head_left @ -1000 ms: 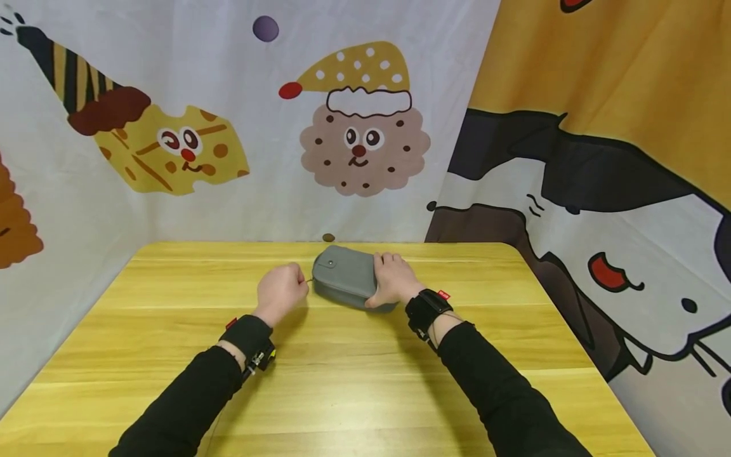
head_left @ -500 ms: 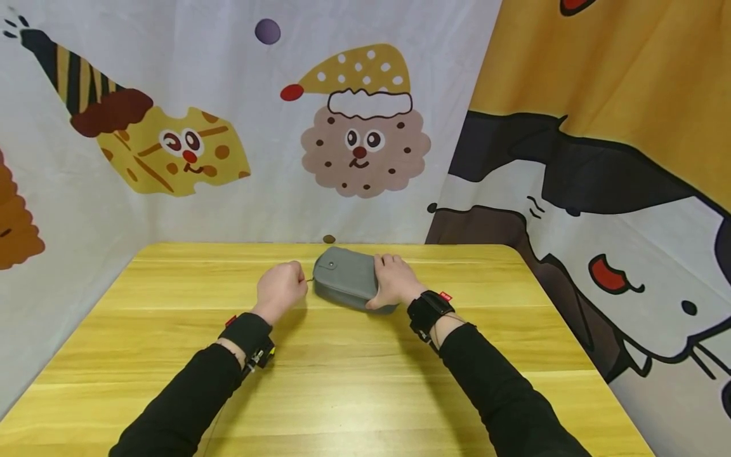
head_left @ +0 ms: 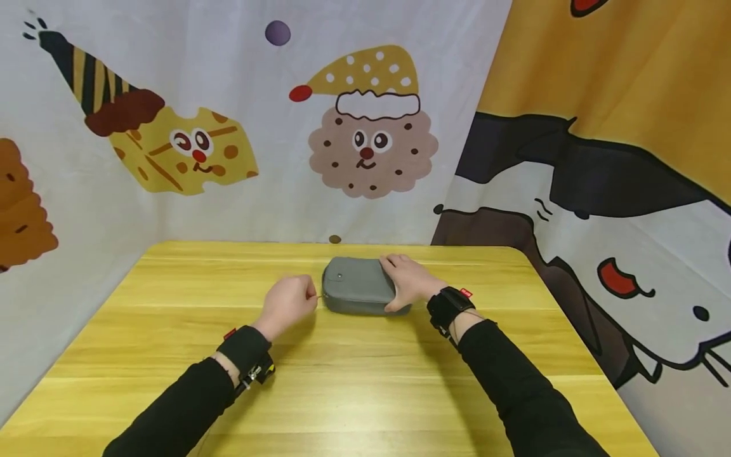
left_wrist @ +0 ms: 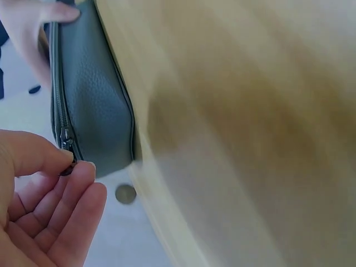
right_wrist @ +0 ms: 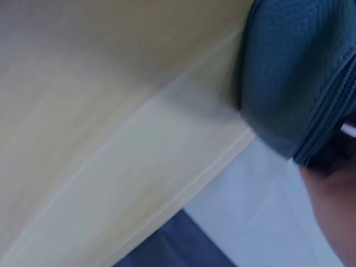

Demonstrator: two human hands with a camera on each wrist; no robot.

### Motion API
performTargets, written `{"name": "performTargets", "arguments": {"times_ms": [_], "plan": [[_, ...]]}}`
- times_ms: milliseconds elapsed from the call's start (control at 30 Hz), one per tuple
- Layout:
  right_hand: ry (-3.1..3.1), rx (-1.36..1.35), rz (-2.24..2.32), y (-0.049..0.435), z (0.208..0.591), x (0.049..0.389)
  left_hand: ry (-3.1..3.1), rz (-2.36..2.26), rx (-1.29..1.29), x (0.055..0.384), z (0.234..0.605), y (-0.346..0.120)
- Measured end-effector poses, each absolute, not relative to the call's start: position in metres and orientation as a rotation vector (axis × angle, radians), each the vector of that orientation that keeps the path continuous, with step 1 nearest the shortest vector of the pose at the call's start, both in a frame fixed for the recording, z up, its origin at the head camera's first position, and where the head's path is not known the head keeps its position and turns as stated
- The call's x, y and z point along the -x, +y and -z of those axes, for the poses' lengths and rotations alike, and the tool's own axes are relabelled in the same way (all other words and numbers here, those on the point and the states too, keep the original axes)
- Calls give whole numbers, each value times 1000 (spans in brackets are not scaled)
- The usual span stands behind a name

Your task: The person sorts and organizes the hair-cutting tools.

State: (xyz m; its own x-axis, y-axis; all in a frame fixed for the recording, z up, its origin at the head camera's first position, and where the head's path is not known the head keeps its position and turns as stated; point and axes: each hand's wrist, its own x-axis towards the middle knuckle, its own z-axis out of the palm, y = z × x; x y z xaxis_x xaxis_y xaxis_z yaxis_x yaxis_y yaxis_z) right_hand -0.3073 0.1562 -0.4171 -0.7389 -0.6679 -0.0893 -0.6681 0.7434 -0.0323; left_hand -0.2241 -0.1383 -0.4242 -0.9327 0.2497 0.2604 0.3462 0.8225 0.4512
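Note:
A grey leather-like zip pouch with a small snap stud on its top lies toward the table's far edge. My left hand is at its left end. In the left wrist view, thumb and forefinger pinch the dark zipper pull, and the other fingers are loosely bent. The zipper runs along the pouch's upper side, with its slider at this end. My right hand grips the opposite end, thumb on the near side and fingers over the top. The right wrist view shows the pouch close up, with that hand mostly out of frame.
The pouch lies on a yellow wood-grain table. Behind it hangs a white curtain printed with cartoon food, and a yellow and black cartoon curtain hangs at the right. Both wrists wear black straps with small devices.
The pouch has turned slightly, its left end coming nearer to me. My left hand has come along with the zipper pull, and the right keeps its grip. The head view has shifted a little.

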Motion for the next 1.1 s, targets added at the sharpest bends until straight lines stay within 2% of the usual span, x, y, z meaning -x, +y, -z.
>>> {"name": "performTargets", "arguments": {"times_ms": [367, 667, 900, 1100], "plan": [[2672, 1302, 0, 182, 413, 328, -2784, 878, 554, 199, 429, -114], [2648, 1397, -9, 184, 411, 334, -2767, 853, 573, 194, 429, -108], [2656, 1376, -88, 180, 409, 332, -2778, 882, 554, 195, 432, -109], [2665, 1238, -194, 168, 396, 319, -2779, 902, 545, 196, 434, -109]]}}
